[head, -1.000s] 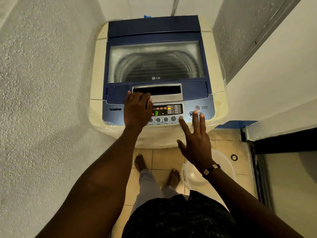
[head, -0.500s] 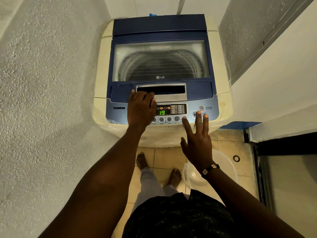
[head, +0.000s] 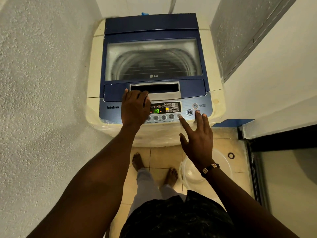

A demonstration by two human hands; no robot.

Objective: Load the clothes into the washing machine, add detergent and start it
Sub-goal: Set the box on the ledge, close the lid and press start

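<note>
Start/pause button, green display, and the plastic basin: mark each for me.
start/pause button point(head: 189, 112), head view, centre of the round key.
green display point(head: 156, 111), head view, on the lit digits.
plastic basin point(head: 223, 162), head view, bare right rim.

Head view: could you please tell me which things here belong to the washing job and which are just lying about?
Job:
washing machine, lid shut
control panel, display reads 19
left hand, resting on the panel
right hand, fingers at the buttons

Lying about:
clear plastic bucket on the floor
small black ring on a tile
</note>
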